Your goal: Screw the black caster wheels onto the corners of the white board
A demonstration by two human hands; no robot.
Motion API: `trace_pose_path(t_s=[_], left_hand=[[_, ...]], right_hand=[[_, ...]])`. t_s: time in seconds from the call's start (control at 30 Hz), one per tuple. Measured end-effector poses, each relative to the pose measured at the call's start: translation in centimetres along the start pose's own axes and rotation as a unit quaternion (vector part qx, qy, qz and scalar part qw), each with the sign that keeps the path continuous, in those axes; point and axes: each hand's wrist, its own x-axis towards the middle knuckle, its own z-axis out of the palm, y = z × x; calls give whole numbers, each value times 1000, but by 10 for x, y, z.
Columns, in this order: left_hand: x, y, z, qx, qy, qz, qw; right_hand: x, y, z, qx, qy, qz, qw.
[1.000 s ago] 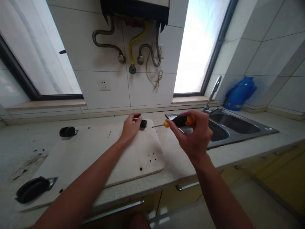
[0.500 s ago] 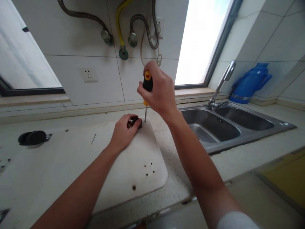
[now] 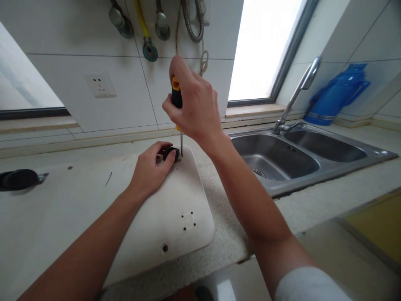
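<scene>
My right hand (image 3: 196, 100) grips the black and yellow handle of a screwdriver (image 3: 177, 97) held upright. Its thin shaft points down at the far right corner of a white board (image 3: 156, 213), with the tip at a small dark spot, perhaps a screw. Right beside the tip, my left hand (image 3: 150, 165) is closed on a black caster wheel (image 3: 171, 154) and presses it to the board. Part of that wheel is hidden by my fingers. A second black caster wheel (image 3: 21, 179) lies on the board at the far left. Several small holes show at the near right corner.
A steel double sink (image 3: 275, 159) with a tap (image 3: 297, 94) is set in the countertop (image 3: 228, 234) at right. Behind it leans a blue thermos jug (image 3: 338, 96). The tiled wall carries a socket (image 3: 99, 85), pipe valves and a yellow hose (image 3: 142, 19).
The camera view has shifted, so most things appear further left and higher. Both hands keep their holds, and the screwdriver stays at the same corner beside the caster wheel.
</scene>
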Motion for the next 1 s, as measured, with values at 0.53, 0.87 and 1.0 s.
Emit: trace_pose_path(t_s=[0.53,0.87,1.0], left_hand=[[0,-13,-8,40,-67,103,992],[0,-16,-8,36,-60,103,992],[1,-18,-7,37,-58,102,992]], right_hand=[[-1,-9,-1,4,-36,16,999],[-2,-9,2,-3,-44,22,999],[-1,-9,-1,-9,-47,32,998]])
